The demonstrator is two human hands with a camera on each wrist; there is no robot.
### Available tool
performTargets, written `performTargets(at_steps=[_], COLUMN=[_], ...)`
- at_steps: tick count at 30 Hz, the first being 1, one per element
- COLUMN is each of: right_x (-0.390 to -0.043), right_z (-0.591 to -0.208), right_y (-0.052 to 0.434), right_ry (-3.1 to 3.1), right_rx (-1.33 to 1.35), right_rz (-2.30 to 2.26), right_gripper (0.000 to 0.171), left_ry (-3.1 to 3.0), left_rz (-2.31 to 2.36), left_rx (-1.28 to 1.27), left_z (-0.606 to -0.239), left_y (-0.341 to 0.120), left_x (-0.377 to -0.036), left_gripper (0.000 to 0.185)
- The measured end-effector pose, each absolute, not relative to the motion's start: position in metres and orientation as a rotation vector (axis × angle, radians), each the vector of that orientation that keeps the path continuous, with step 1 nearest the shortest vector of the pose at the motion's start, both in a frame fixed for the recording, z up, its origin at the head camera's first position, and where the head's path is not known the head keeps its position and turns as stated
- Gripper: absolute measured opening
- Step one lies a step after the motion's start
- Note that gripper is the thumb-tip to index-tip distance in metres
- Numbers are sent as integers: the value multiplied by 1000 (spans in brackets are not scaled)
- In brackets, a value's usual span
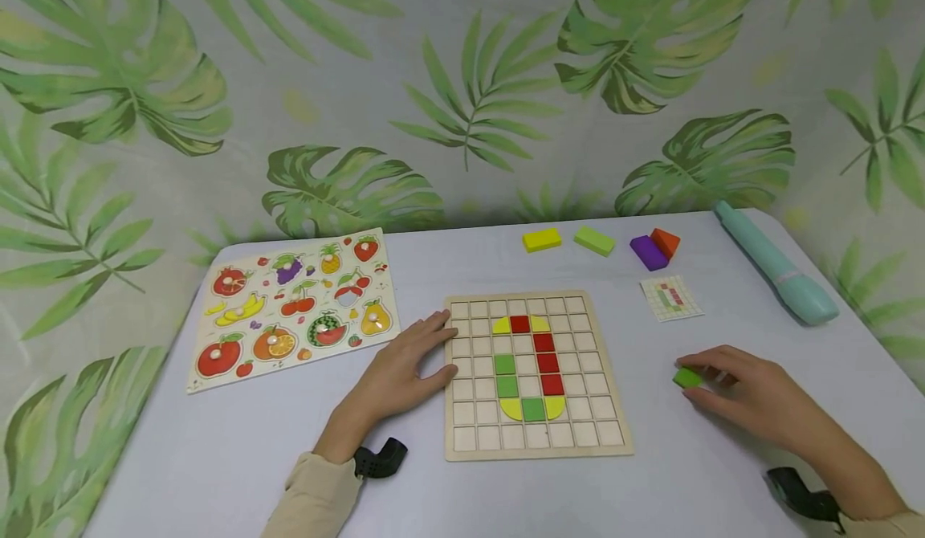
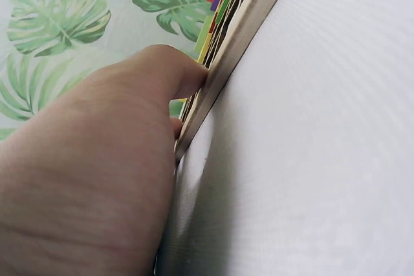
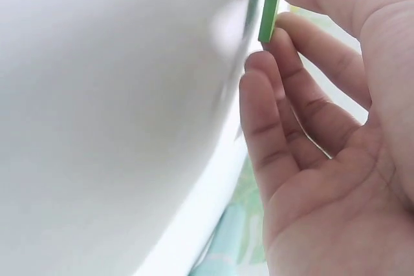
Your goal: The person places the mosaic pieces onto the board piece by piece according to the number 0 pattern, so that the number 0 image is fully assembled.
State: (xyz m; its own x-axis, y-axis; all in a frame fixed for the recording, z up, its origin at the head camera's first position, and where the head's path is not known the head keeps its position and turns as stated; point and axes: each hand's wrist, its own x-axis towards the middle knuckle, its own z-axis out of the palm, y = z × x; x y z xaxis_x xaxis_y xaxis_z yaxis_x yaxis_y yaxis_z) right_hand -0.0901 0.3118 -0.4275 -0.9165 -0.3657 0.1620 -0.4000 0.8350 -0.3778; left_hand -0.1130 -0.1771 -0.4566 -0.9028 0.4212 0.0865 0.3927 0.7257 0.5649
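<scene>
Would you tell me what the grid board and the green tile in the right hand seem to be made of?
Grid board: probably pale unfinished wood, matte, with a layered edge. Green tile, pinched by the right hand: thin, flat, matte green; painted wood or plastic, hard to tell.

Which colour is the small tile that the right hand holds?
Green: the small tile pinched by the right hand shows best in the head view.

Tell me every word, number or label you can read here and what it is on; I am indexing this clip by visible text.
None: no words, numbers or brand marks show in any view.
The fruit puzzle board carries pictures only.
The small pattern card shows coloured squares; any print is too small to tell.
The wooden grid board, the green tile at the right hand and the teal pen-like thing bear no readable marks.
</scene>
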Motion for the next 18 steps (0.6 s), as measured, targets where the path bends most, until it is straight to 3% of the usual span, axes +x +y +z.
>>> performTargets(at_steps=[18], right_x=[-120], right_z=[-403], right_y=[246], right_ry=[-2879], right_rx=[846], right_rz=[766], right_gripper=[41], left_ry=[2873], left_rz=[924], left_rx=[678], left_z=[-457], left_y=[-177], left_x=[-114], left_gripper=[57])
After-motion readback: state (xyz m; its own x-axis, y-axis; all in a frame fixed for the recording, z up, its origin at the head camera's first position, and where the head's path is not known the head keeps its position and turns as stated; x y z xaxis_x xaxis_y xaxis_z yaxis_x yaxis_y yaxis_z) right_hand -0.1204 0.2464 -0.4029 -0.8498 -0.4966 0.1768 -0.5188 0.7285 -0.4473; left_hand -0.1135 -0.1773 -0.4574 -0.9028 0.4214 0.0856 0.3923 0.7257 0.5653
